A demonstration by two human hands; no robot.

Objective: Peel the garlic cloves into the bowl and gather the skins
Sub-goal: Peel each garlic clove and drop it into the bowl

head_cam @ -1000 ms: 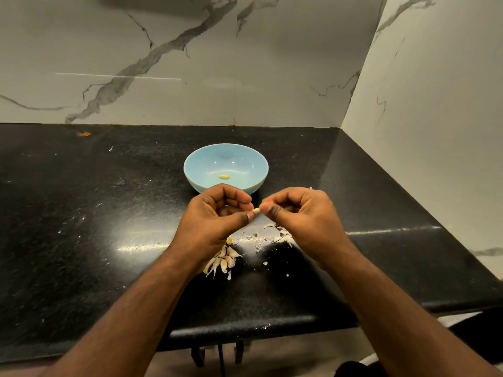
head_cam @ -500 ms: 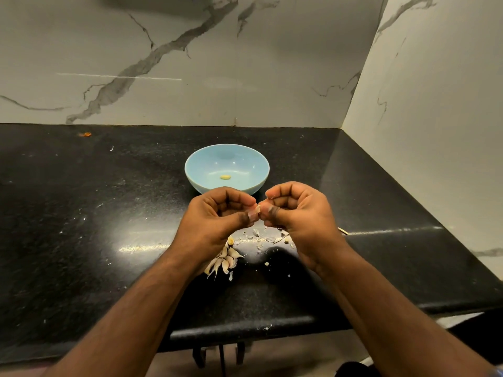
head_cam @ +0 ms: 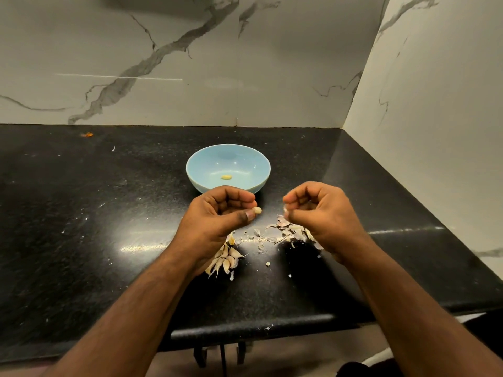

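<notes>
Black countertop (head_cam: pixel 81 213) below us: our hands have just parted, left hand (head_cam: pixel 217 213) pinching the bared clove (head_cam: pixel 257 210), right hand (head_cam: pixel 315 210) nipping its skin (head_cam: pixel 285 212); the bowl (head_cam: pixel 198 164) comes next.

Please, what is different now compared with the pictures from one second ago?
The hands, joined on one clove before, have pulled apart. The left hand keeps the peeled clove in its grip; the right hand moved right, holding a bit of skin. The bowl, unpeeled cloves and skins stayed.
</notes>
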